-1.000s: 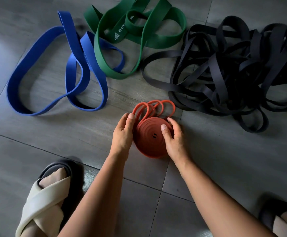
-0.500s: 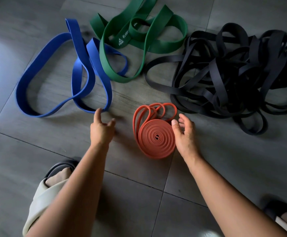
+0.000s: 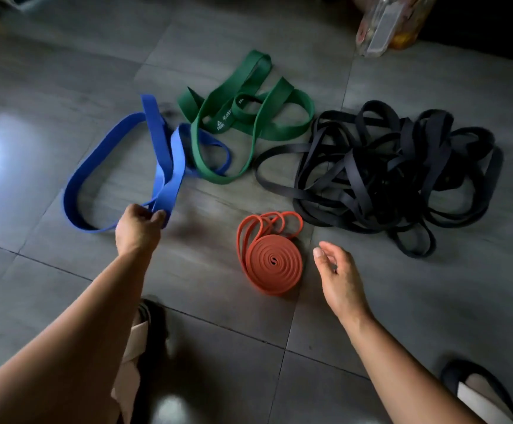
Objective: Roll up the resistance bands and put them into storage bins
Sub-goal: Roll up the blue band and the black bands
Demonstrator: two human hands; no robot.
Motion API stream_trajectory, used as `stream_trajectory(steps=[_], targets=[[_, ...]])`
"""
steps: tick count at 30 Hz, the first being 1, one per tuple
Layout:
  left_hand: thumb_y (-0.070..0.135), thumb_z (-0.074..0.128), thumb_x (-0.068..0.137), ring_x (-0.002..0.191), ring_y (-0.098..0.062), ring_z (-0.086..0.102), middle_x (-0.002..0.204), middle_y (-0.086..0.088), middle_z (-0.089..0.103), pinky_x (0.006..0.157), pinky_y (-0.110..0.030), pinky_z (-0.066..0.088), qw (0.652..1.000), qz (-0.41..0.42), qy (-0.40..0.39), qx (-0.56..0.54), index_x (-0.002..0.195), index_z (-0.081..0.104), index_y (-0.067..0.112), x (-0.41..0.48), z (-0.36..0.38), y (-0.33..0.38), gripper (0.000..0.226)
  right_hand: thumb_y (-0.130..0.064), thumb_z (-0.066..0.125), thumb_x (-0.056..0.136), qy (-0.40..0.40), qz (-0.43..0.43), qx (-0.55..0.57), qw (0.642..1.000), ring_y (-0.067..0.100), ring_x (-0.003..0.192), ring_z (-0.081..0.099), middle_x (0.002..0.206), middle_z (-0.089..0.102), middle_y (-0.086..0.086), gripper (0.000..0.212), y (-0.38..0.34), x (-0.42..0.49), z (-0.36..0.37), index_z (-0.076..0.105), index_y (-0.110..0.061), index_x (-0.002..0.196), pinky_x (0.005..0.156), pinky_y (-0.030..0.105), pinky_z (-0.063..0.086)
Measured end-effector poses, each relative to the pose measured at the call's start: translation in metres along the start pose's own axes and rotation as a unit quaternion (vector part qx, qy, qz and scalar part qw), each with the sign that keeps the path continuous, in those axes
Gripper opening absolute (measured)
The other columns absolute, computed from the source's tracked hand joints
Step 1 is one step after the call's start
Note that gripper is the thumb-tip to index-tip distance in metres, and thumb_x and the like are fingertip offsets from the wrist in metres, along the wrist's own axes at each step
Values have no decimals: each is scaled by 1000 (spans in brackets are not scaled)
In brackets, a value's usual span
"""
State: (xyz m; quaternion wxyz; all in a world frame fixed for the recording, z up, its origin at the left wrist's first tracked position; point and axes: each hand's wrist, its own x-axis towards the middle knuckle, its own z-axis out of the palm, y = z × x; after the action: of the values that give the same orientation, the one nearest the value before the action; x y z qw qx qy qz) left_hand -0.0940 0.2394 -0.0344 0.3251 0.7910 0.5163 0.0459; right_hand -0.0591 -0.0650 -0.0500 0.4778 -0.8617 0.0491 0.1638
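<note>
L hand (image 3: 138, 229) on blue band (image 3: 79, 179)

Home: tile flr (image 3: 65, 71), slippers (image 3: 475, 394)

Left arm reaches forward, left grip (image 3: 138, 231) knuckles up, fingers curled, pinching the wide blue rubber resistance band (image 3: 177, 162); right grip (image 3: 337, 270) hovers, palm facing left, fingers loosely bent
</note>
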Motion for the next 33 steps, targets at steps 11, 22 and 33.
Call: stream_trajectory(steps=[11,22,33], targets=[[17,55,81,74,-20,41,68,2,41,67,-31,34,965,122,112,-204,67,35,20,-59,-199,108,25,-21,58,88,-75,-107,-15,991,21,107,57,119,59,10,32,-116,-76,-26,56,-5,117,97,34,43],[20,62,65,59,-18,42,63,-2,49,55,-26,33,927,350,-135,-11,64,50,19,-243,-347,162,13,-28,68,81,-198,-285,30,938,3,122,42,136,41,-8,63,-246,-209,-86,38,-27,136,102,22,37],[16,50,58,38,-10,31,46,0,39,33,-16,23,873,345,-313,-145,63,51,14,-366,-404,140,5,-21,61,86,-343,-307,241,854,6,63,56,73,60,-11,34,-296,-354,-117,49,-6,115,69,21,47]])
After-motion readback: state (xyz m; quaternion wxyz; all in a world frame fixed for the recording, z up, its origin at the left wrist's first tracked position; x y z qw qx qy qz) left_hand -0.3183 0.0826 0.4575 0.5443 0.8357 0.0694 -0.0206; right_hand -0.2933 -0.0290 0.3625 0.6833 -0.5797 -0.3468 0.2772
